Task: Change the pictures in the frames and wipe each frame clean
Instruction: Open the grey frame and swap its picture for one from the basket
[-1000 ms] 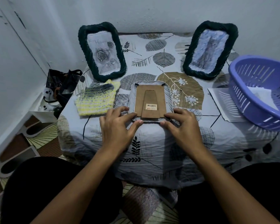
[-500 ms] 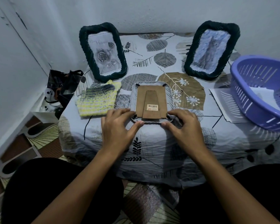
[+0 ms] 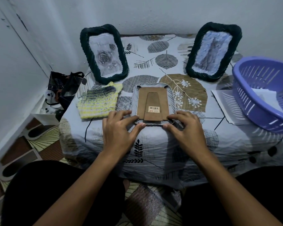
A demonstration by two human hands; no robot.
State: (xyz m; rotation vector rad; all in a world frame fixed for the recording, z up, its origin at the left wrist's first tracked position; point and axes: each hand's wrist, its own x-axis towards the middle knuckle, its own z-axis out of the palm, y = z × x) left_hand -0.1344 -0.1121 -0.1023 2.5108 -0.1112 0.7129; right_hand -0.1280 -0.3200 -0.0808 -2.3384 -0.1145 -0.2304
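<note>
A pale frame (image 3: 171, 101) lies face down in the middle of the table, its brown cardboard back (image 3: 152, 102) with a barcode sticker facing up. My left hand (image 3: 119, 132) pinches the frame's near left corner, thumb under the near edge. On the near right corner rests my right hand (image 3: 185, 131), its fingertips pressing there. Two dark woven frames stand against the wall: the left frame (image 3: 104, 53) shows a rose picture, the right frame (image 3: 213, 51) a blurry grey picture. A yellow and grey knitted cloth (image 3: 98, 101) lies left of the flat frame.
A purple plastic basket (image 3: 258, 97) with paper inside sits at the table's right edge, on top of a white sheet (image 3: 225, 105). The table carries a leaf-patterned cloth (image 3: 153, 144). A dark bag (image 3: 64, 87) and a white box stand on the floor at left.
Both hands have shifted slightly along the near edge of the face-down frame, fingertips settling onto its two near corners. The frame has stayed in place.
</note>
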